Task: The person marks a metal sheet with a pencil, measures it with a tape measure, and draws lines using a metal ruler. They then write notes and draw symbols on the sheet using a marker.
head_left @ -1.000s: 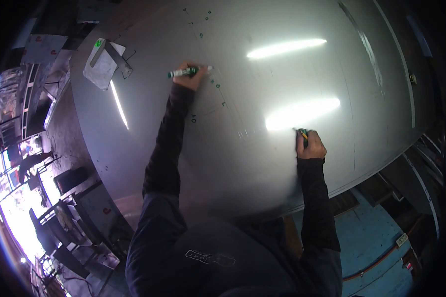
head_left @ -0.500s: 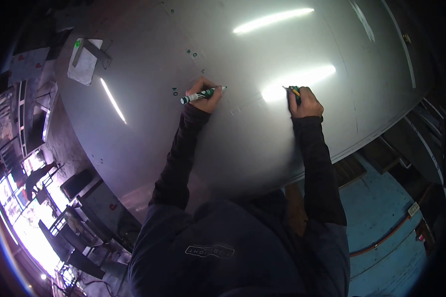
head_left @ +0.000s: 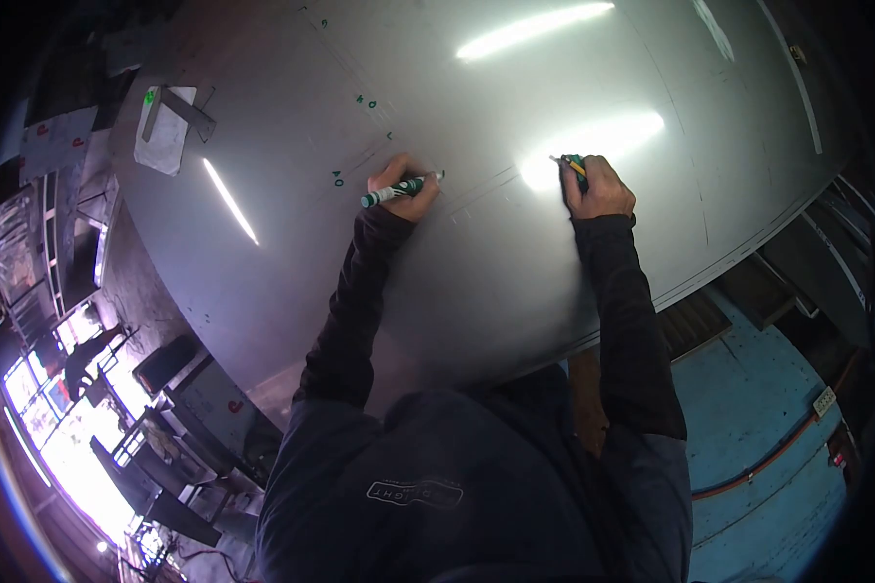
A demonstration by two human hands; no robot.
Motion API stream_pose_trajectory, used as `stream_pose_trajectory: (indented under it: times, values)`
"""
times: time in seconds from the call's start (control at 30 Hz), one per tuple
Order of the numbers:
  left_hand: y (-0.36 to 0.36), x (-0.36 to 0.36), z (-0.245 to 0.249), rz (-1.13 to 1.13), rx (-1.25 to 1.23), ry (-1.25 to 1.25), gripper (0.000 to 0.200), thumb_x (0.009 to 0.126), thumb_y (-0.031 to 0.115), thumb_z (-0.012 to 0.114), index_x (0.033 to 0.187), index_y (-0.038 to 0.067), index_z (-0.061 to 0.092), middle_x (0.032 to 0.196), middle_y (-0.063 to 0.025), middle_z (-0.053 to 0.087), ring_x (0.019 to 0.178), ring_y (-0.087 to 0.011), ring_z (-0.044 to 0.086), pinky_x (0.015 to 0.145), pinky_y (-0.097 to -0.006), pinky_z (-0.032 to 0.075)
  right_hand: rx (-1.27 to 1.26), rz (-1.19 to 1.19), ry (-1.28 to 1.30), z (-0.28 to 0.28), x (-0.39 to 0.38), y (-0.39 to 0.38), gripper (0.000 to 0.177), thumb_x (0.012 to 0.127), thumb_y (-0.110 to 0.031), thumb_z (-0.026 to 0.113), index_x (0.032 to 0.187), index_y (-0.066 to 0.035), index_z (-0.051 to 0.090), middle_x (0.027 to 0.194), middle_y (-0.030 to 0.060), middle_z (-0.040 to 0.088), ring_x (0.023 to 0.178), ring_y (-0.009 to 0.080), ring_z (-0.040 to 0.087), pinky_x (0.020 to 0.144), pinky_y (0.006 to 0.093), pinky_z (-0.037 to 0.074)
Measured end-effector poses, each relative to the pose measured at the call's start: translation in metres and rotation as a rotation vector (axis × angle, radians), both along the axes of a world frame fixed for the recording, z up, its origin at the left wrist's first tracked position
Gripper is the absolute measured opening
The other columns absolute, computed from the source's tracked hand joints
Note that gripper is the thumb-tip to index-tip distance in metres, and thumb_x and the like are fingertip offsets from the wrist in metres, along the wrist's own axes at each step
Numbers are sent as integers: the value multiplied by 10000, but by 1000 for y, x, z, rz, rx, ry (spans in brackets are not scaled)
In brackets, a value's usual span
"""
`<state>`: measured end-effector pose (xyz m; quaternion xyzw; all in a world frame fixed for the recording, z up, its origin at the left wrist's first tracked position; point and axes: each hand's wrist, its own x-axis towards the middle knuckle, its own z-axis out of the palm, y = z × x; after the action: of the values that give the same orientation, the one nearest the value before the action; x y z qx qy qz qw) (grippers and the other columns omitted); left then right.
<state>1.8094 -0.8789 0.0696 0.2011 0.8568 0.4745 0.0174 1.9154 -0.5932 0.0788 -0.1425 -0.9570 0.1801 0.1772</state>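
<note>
My left hand [head_left: 405, 189] is closed round a green-and-white marker [head_left: 381, 197], its tip over the big grey metal sheet [head_left: 457, 311]. Short green marks [head_left: 337, 179] and thin drawn lines lie on the sheet to the left of and above that hand. Farther right, my right hand [head_left: 605, 190] grips a slim yellow-and-green tool [head_left: 576, 168] with a thin pointed end. Fingers hide most of that tool, and I cannot tell its exact kind. Its point is low over the sheet, beside a bright light reflection.
A square-like angled metal piece [head_left: 187, 109] rests on a white sheet [head_left: 165, 146] at upper left. Below the sheet's right edge is a blue surface [head_left: 749, 428] with an orange hose [head_left: 753, 476]. Metal parts and machinery [head_left: 156, 486] stand at lower left.
The view has shifted slightly. My left hand has turned the marker a little, its tip still near the sheet. My right hand stays closed on its tool, a little higher in view.
</note>
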Motion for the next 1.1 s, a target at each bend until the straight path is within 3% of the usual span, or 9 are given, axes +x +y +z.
stream_pose_trajectory:
  times: [0.47, 0.57, 1.1]
  values:
    - [0, 3, 12, -71, -16, -155, 181, 783, 135, 744, 781, 44, 587, 657, -43, 620, 580, -102, 577, 551, -264, 464, 6, 2, -6, -2, 0, 1, 242, 839, -276, 709, 771, -79, 585, 734, 47, 610, 599, 257, 618, 515, 370, 494]
    - [-11, 4, -3, 28, 80, -97, 180, 785, 126, 741, 785, 40, 582, 653, -36, 618, 577, -91, 569, 553, -257, 462, 0, 2, -14, -1, 1, 2, 249, 840, -279, 709, 762, -78, 583, 729, 48, 608, 594, 258, 615, 512, 371, 493]
    - [-14, 10, -3, 93, 23, -85, 185, 789, 137, 742, 780, 42, 583, 636, -37, 621, 557, -90, 569, 541, -256, 467, -1, 13, -56, 0, 0, 2, 224, 847, -258, 711, 828, -62, 604, 781, 74, 645, 631, 277, 649, 543, 376, 519]
